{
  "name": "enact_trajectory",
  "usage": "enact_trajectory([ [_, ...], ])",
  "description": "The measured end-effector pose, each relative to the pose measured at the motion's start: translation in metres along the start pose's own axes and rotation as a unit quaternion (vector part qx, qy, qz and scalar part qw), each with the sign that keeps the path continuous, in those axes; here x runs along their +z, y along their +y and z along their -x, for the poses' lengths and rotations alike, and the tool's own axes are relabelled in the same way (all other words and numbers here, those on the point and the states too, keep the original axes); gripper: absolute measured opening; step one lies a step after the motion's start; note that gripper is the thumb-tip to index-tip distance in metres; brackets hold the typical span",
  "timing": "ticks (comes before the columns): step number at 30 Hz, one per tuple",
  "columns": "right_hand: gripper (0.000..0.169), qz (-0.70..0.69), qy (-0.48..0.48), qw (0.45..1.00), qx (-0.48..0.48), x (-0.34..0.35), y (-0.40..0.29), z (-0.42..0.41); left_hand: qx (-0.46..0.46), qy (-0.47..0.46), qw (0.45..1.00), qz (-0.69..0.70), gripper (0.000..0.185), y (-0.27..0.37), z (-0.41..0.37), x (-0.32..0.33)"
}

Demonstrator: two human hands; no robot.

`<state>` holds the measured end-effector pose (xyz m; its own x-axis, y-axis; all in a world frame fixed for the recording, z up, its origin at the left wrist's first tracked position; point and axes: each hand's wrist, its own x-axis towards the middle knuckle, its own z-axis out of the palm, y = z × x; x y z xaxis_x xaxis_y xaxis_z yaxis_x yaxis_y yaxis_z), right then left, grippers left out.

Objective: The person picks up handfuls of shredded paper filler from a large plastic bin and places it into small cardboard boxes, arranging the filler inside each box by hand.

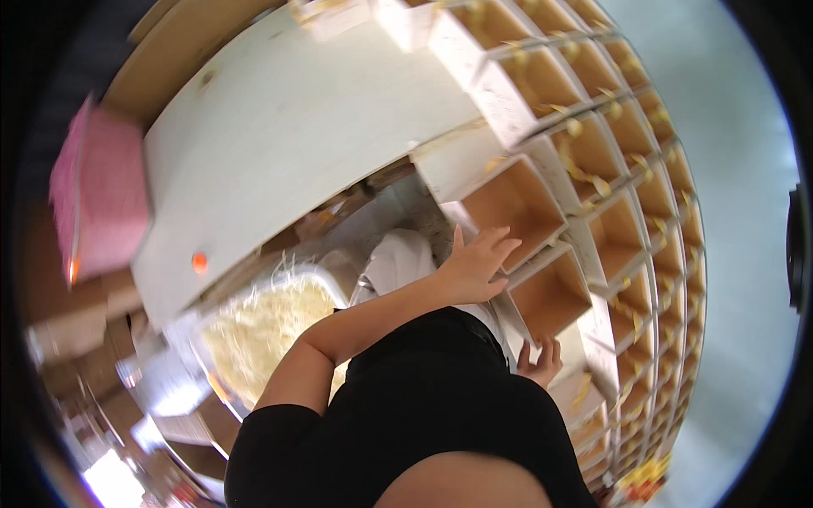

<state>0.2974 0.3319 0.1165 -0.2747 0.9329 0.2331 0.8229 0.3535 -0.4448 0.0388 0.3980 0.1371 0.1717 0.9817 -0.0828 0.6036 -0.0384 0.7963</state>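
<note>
My left hand [479, 267] reaches over the near side of the box stack, fingers spread and holding nothing. Under and beyond its fingers is an open box [511, 197], white outside and brown cardboard inside. A second open box [549, 292] lies between my two hands, its brown inside bare. Close to that box's near corner is my right hand [540, 363], its fingers bent and apart, with no thing visible in them. Blur hides whether either hand touches a box.
Rows of similar boxes with yellow ribbons [597, 184] rise at the right. A white table [305, 108] bears a small orange object [199, 262] and a pink container [111, 190]. Below the table edge, a tub holds pale shredded filler [267, 330]. Cardboard [178, 57] stands behind.
</note>
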Motion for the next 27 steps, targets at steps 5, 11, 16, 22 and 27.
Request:
enact_trajectory([
  [5, 0.024, -0.106, -0.018, 0.974, -0.201, 0.004, -0.003, -0.019, -0.164, 0.391, 0.906, -0.010, 0.038, -0.066, 0.101, -0.011],
  [11, 0.021, -0.124, -0.133, 0.927, -0.329, 0.015, -0.006, -0.040, -0.653, 0.334, 0.652, -0.191, 0.066, -0.118, 0.288, 0.033],
  [16, 0.024, -0.136, -0.191, 0.867, -0.440, 0.020, -0.022, -0.054, -0.818, 0.245, 0.521, 0.016, 0.107, -0.150, 0.375, 0.090],
  [22, 0.022, -0.137, -0.272, 0.856, -0.418, 0.012, -0.021, -0.045, -0.789, 0.266, 0.535, 0.141, 0.115, -0.204, 0.374, 0.107],
  [27, 0.019, -0.116, -0.297, 0.882, -0.348, 0.000, -0.021, -0.033, -0.781, -0.137, 0.608, 0.043, 0.104, -0.213, 0.365, 0.160],
])
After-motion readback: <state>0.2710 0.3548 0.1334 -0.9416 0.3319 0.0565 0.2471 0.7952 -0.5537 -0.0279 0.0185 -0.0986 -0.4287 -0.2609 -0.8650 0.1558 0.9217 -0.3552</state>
